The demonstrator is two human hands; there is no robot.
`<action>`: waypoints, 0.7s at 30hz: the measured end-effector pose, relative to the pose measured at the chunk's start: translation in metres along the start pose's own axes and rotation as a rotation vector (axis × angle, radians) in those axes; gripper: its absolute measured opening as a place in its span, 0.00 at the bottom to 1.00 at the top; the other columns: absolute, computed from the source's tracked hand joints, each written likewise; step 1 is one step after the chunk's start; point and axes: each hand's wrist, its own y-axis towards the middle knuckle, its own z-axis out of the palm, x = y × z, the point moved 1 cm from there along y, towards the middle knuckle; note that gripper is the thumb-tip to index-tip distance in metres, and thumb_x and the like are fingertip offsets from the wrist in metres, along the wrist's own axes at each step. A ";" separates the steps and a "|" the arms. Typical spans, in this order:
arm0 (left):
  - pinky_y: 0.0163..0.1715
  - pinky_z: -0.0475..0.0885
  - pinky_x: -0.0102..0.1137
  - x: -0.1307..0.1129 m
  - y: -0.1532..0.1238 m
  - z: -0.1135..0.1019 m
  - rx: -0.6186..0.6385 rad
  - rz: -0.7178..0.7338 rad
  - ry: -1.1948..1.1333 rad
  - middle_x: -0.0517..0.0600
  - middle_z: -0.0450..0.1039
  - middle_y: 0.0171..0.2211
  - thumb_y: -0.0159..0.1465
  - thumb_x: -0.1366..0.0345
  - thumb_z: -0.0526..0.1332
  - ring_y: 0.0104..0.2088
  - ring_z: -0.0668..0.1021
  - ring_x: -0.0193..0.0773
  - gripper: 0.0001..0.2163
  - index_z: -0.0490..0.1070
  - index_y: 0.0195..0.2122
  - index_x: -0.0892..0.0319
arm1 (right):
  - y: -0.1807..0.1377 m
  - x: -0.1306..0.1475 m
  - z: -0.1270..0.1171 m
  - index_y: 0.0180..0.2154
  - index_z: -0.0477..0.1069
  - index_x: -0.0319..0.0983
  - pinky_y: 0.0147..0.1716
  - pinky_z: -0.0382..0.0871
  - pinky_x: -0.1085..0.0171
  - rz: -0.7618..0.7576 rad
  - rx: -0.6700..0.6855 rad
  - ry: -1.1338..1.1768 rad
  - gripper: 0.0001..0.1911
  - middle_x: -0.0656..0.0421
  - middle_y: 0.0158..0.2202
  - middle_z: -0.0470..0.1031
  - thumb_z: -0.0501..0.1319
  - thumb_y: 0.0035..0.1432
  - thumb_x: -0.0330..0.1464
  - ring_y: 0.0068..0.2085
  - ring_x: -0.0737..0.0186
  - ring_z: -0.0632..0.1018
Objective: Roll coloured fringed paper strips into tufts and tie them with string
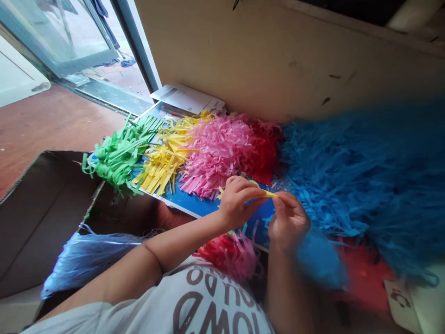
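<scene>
Left hand (239, 202) and right hand (289, 220) both pinching a yellow strip (270, 194), held over the blue counter (186, 199) between the pink fringe (217, 150) and blue fringe (340, 176) piles.

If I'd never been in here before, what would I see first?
Probably the huge blue heap of strips on the right, the biggest patch of colour. To its left, red, pink, yellow and green piles lie along the table. In front, the left hand and right hand hold something thin and yellow.
</scene>
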 end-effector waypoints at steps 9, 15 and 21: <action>0.53 0.68 0.41 0.001 0.007 -0.019 0.238 0.094 -0.061 0.54 0.79 0.41 0.67 0.61 0.61 0.48 0.78 0.43 0.07 0.76 0.36 0.56 | -0.013 0.002 -0.015 0.31 0.75 0.43 0.39 0.73 0.57 -0.136 0.096 -0.014 0.03 0.61 0.30 0.76 0.66 0.58 0.30 0.34 0.61 0.78; 0.58 0.68 0.39 0.003 0.001 -0.032 0.489 0.027 -0.434 0.48 0.81 0.33 0.67 0.69 0.60 0.36 0.82 0.34 0.03 0.73 0.38 0.54 | -0.024 0.009 -0.028 0.33 0.75 0.45 0.41 0.72 0.52 -0.152 0.293 -0.003 0.04 0.62 0.30 0.77 0.64 0.59 0.29 0.30 0.62 0.77; 0.38 0.76 0.30 0.012 0.006 -0.026 0.700 -0.310 -0.648 0.52 0.79 0.32 0.66 0.62 0.64 0.34 0.81 0.37 0.06 0.78 0.36 0.57 | -0.023 0.009 -0.025 0.35 0.75 0.46 0.40 0.72 0.54 -0.152 0.364 0.022 0.05 0.62 0.30 0.77 0.64 0.60 0.29 0.31 0.62 0.78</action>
